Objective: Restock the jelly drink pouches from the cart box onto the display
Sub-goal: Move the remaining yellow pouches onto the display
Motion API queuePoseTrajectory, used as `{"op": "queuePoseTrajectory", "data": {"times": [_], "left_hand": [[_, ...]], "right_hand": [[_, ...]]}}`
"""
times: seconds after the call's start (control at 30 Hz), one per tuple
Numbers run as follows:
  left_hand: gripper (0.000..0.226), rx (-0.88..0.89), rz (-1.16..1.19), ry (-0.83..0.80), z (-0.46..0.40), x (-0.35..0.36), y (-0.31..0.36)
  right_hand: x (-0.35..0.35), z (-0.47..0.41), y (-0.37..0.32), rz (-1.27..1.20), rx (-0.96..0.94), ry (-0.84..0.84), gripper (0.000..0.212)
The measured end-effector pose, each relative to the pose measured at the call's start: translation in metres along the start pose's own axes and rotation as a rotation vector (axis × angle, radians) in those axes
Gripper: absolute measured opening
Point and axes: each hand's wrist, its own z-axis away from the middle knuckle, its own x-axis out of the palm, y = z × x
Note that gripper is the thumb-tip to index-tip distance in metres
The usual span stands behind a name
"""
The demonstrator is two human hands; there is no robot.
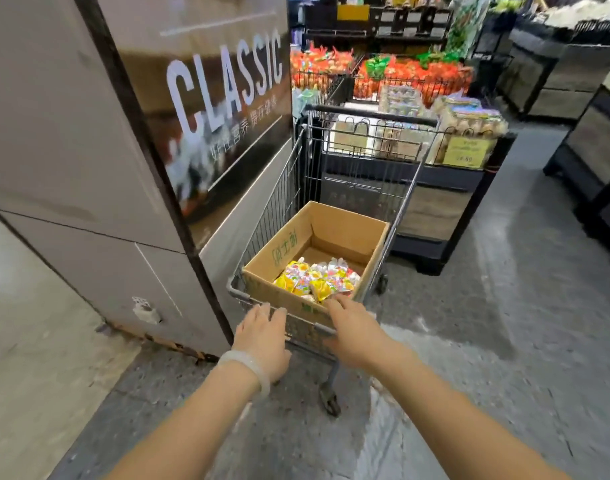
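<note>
Two bare hands are reaching forward to the near end of a grey wire shopping cart (298,188) standing on a speckled grey floor (487,341). The left hand (262,336), with a pale translucent bangle (245,368) sitting at its wrist, is resting palm-down against the cart's near rim; its fingers are lying fairly straight and spread, their tips pointing over the handle bar, and they are not curling round anything. The right hand (354,332) is stretching over the near wall of an open brown cardboard box (345,233) that is sitting inside the cart basket. Its fingers are extended and loose, the tips lying just at the edge of a small heap of yellow, red and white jelly drink pouches (317,280); whether they are actually touching the nearest pouch cannot be told, and nothing is being pinched or gripped.

The pouches are lying in the near part of the box's floor, with bare cardboard showing beyond them. Green printed characters are showing on the box's left inner wall.

Just to the left of the cart, a tall beige pillar panel carrying a dark poster with white "CLASSIC" lettering (224,81) is standing. Beyond the cart, a black display stand (435,188) is holding packaged goods and a yellow price card (468,152), and wire bins of orange-red packets (400,76) are showing further back.
</note>
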Motion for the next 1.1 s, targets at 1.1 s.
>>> {"op": "queuePoseTrajectory", "data": {"times": [1.1], "left_hand": [[0.078, -0.498, 0.272, -0.523, -0.493, 0.166, -0.058]], "right_hand": [[0.167, -0.408, 0.161, -1.069, 1.067, -0.174, 0.073]]}}
